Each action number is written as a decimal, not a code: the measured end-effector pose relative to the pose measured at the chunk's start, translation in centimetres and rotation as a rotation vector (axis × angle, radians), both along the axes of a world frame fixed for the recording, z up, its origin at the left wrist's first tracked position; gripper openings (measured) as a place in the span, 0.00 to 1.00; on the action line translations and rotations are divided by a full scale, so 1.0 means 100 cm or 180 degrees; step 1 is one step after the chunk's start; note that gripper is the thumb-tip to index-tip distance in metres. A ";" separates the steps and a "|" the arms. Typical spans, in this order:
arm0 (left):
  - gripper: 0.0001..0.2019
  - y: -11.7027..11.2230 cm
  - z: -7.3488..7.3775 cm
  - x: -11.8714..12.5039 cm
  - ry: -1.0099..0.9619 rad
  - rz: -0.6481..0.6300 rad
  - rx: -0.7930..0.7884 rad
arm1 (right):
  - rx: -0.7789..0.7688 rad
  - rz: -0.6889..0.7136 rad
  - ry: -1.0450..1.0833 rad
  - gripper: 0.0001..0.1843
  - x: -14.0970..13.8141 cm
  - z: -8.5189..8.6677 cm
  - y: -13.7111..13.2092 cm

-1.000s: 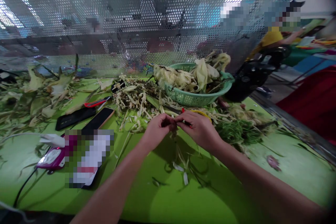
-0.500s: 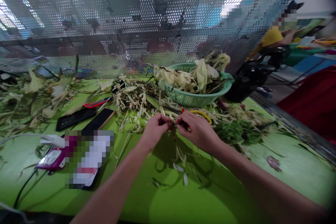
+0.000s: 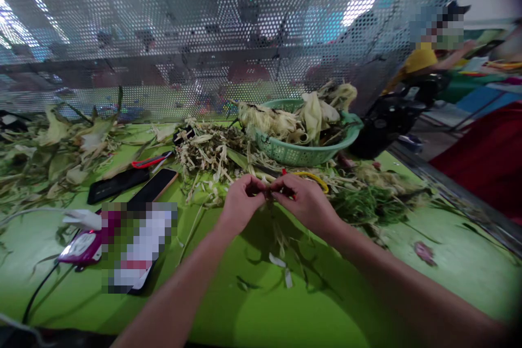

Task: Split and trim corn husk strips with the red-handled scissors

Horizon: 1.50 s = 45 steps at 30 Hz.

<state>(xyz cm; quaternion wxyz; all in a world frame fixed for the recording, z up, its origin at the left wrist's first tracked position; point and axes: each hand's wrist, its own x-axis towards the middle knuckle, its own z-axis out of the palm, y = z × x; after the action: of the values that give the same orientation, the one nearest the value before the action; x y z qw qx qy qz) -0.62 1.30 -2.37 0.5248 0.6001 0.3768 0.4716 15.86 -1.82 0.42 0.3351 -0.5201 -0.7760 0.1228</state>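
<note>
My left hand (image 3: 241,205) and my right hand (image 3: 305,202) meet fingertip to fingertip above the green table (image 3: 253,310). Both pinch a small dark plant stem (image 3: 269,196) between them, with thin strands hanging below. Something red shows under my right fingers, and a yellow-handled tool (image 3: 313,177) lies just behind that hand. Trimmed white and green scraps (image 3: 281,266) lie on the table below my hands.
A green basket (image 3: 310,151) of pale husks stands behind my hands, with a heap of cut stalks (image 3: 212,152) to its left. Two phones (image 3: 134,182), a red-handled tool (image 3: 149,160) and a pink device (image 3: 81,244) lie left. A perforated metal screen (image 3: 204,38) backs the table. A person in yellow (image 3: 420,60) is at far right.
My two hands have shifted slightly up and away, staying pinched together on the stem; the hanging strands swing a little.
</note>
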 end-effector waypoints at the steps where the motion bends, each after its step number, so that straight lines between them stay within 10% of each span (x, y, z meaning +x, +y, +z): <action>1: 0.06 0.000 0.000 0.000 0.0085 0.0044 0.0091 | 0.0032 -0.0029 -0.0048 0.02 0.000 0.000 0.000; 14: 0.10 -0.009 0.006 0.003 0.1175 0.0550 0.1035 | -0.0139 -0.0126 0.0099 0.02 -0.003 -0.004 -0.001; 45: 0.08 -0.008 0.002 0.002 0.0497 0.0313 0.0927 | -0.0260 -0.0052 0.0815 0.05 0.002 -0.003 0.001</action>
<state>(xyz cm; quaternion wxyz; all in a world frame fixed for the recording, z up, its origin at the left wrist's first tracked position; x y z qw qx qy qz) -0.47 0.53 -2.16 0.3778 0.6855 0.3730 0.4982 16.08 -1.77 0.13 0.4109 -0.5196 -0.7169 0.2170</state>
